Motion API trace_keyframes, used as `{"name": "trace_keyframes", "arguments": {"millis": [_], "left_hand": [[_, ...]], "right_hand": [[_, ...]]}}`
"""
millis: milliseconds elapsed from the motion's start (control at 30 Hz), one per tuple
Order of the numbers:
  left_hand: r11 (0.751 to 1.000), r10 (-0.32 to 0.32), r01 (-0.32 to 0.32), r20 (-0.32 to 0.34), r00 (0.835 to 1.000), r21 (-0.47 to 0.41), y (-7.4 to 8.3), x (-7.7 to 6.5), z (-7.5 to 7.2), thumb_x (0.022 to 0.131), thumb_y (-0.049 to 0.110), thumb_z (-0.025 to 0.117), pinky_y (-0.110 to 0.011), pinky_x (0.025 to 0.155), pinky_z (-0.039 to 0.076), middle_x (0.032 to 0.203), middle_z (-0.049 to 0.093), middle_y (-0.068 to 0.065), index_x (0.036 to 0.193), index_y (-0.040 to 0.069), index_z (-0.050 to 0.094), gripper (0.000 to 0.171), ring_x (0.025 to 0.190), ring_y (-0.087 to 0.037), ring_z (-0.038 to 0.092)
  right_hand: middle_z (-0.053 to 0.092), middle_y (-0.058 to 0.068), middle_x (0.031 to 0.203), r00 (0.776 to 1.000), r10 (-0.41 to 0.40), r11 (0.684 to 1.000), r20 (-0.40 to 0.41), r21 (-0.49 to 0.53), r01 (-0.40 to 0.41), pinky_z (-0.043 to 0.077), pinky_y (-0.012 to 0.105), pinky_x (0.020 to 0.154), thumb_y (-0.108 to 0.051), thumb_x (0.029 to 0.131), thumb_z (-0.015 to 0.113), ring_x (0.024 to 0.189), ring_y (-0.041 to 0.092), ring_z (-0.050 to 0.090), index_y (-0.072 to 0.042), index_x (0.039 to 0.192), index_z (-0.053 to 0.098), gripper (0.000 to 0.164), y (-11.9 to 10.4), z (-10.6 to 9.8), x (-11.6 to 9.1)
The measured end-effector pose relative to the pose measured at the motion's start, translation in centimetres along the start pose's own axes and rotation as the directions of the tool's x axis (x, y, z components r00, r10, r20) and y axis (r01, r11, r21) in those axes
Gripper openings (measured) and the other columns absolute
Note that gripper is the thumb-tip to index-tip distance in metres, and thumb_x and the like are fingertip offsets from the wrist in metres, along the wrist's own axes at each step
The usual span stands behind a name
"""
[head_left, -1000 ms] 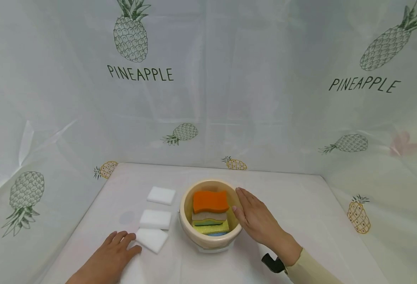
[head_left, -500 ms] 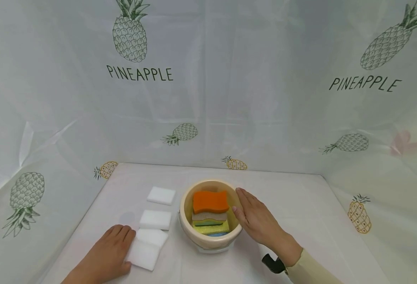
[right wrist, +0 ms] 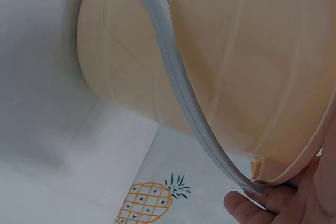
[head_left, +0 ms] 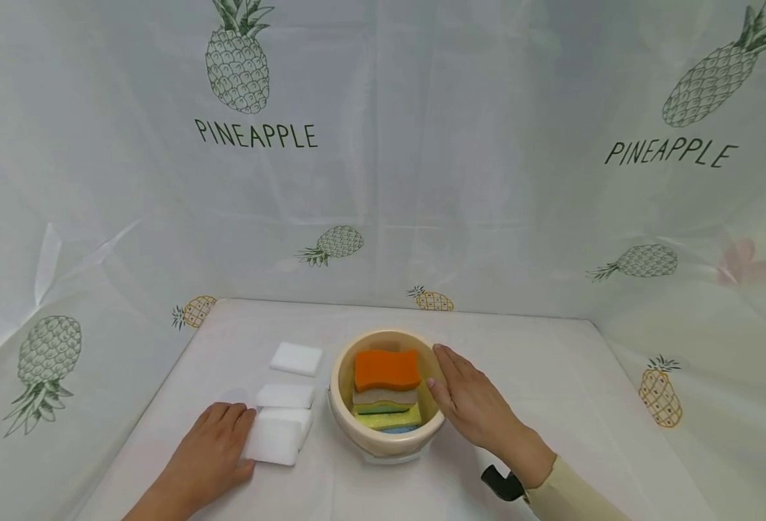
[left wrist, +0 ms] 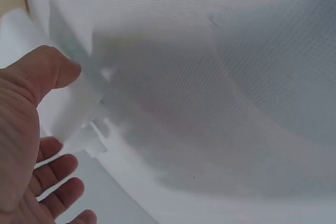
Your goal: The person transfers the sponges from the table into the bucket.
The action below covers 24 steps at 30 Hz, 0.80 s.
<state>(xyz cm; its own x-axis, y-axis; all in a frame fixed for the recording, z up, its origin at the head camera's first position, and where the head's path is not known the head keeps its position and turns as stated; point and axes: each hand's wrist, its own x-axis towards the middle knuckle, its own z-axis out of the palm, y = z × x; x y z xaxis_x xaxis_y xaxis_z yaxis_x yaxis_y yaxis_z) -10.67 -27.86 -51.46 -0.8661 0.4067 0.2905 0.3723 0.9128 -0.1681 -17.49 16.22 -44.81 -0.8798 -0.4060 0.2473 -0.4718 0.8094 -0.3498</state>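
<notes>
White plasticky sheeting [head_left: 383,152] with a pineapple print hangs behind the bucket [head_left: 383,447], and a pale worktop [head_left: 539,383] sits under it. Bucket's smooth cream plastic, round, grey handle [right wrist: 184,87]. Right hand [head_left: 481,405] is on its right side, thumb over the rim [head_left: 386,333], fingers nearly straight along the outside, so I'd say it's steadying it. Left hand [head_left: 210,449] is off to the bucket's left, thumb and fingers pinching a white pad [head_left: 272,441]. Inside the bucket: a wavy orange sponge [head_left: 386,370] on top of a grey-faced sponge [head_left: 386,395], then yellow and blue below. Three other pads [head_left: 296,359], flat foamy-looking rectangles, lie left of the bucket. Step looks like handling that one pad, picking up or setting down, can't tell. Next move probably calls for a light pinch, since it overlaps its neighbour.
</notes>
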Motion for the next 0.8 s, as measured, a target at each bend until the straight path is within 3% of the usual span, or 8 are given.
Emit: {"name": "trace_keyframes", "arguments": {"millis": [167, 433, 600, 800], "left_hand": [[1.0, 0.008, -0.008, 0.034, 0.999, -0.002, 0.1, -0.1, 0.2, 0.073, 0.04, 0.088, -0.054, 0.109, 0.047, 0.12, 0.065, -0.01, 0.126, 0.003, 0.066, 0.068, 0.115, -0.033, 0.058], [0.999, 0.013, -0.014, -0.002, 1.0, -0.033, 0.0, 0.1, 0.2, 0.072, 0.043, 0.09, -0.053, 0.109, 0.047, 0.121, 0.064, -0.009, 0.121, 0.005, 0.066, 0.067, 0.116, -0.032, 0.057], [0.999, -0.013, 0.008, -0.127, 0.992, -0.041, -0.3, 0.6, -0.1, 0.069, 0.034, 0.083, -0.05, 0.103, 0.05, 0.109, 0.064, -0.015, 0.117, -0.005, 0.063, 0.064, 0.106, -0.033, 0.059], [1.0, -0.006, 0.001, -0.301, 0.954, -0.015, -1.4, 1.5, -0.3, 0.072, 0.035, 0.065, -0.056, 0.099, 0.048, 0.101, 0.061, -0.023, 0.111, -0.01, 0.057, 0.06, 0.098, -0.041, 0.055]], "right_hand": [[0.042, 0.021, 0.165, 1.0, 0.01, 1.0, 0.01, 0.004, -0.011, 0.042, 0.061, 0.118, -0.041, 0.112, 0.048, 0.149, 0.042, 0.046, 0.0, 0.163, 0.035, 0.067, -0.1, 0.0, 0.0], [0.041, 0.02, 0.166, 1.0, 0.021, 1.0, 0.018, 0.006, -0.021, 0.042, 0.061, 0.118, -0.042, 0.112, 0.047, 0.149, 0.042, 0.046, -0.001, 0.164, 0.035, 0.067, -0.1, 0.0, 0.1], [0.041, 0.021, 0.166, 1.0, 0.014, 1.0, 0.009, 0.004, -0.014, 0.042, 0.061, 0.118, -0.042, 0.112, 0.047, 0.149, 0.042, 0.046, -0.001, 0.164, 0.035, 0.067, -0.1, 0.1, 0.1], [0.042, 0.021, 0.165, 1.0, 0.011, 1.0, 0.003, 0.008, -0.011, 0.042, 0.061, 0.117, -0.042, 0.112, 0.048, 0.148, 0.042, 0.047, -0.001, 0.163, 0.035, 0.067, 0.0, 0.1, 0.0]]}}
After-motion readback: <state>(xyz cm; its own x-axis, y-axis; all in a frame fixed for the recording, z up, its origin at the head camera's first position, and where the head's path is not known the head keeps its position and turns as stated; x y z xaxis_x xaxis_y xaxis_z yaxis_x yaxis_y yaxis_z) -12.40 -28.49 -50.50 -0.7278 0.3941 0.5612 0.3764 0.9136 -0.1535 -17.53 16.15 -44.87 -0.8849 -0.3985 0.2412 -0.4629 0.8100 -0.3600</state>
